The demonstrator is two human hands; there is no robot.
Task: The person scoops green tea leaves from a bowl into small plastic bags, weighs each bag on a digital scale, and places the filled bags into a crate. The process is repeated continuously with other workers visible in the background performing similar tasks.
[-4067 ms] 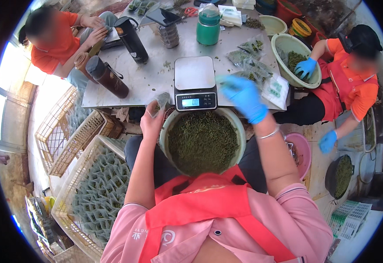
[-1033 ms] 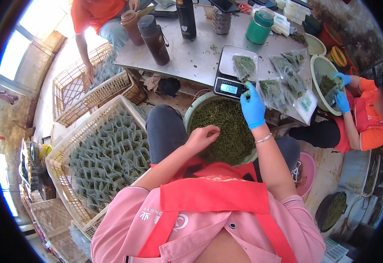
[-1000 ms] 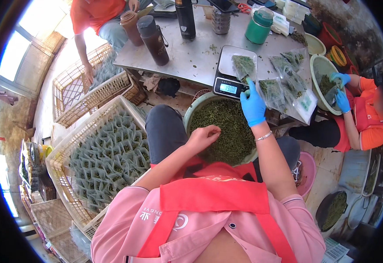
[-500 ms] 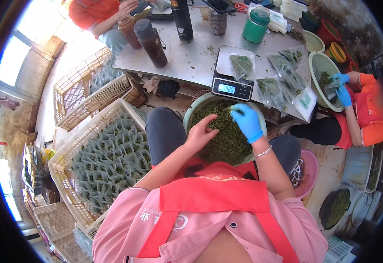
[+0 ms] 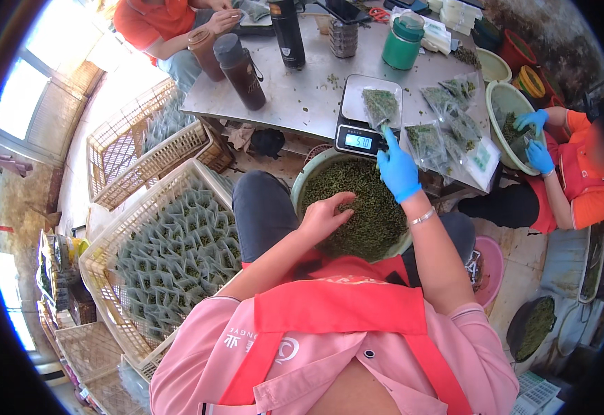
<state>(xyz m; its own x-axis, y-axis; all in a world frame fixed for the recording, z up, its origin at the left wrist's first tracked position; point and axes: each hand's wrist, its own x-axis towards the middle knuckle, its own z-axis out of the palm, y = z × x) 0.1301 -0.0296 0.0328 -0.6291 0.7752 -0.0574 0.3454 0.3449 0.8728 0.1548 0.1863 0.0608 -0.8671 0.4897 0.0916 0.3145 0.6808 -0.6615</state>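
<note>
My bare left hand point(image 5: 327, 216) is over the near left part of a round basin point(image 5: 300, 181) of small green peppercorn-like grains point(image 5: 357, 238). Its fingers are loosely bent and apart, with nothing seen in them. My right hand point(image 5: 398, 173), in a blue glove, reaches past the basin's far rim to a digital scale point(image 5: 351, 111). Its fingertips are closed on the near end of a clear plastic bag point(image 5: 381, 105) of green grains lying on the scale's pan. The glove hides part of the scale's front corner.
Several filled bags point(image 5: 447, 124) lie right of the scale on the metal table point(image 5: 295, 97). Bottles point(image 5: 239, 72) and a green jar point(image 5: 403, 43) stand behind. At left is a crate point(image 5: 101, 266) of upright bags. A gloved co-worker point(image 5: 578, 162) works at another basin point(image 5: 499, 131); another person point(image 5: 160, 28) sits far left.
My right hand has moved from above the grains forward to the bag on the scale, and the scale's display has changed. My left hand has shifted slightly nearer and right, over the basin.
</note>
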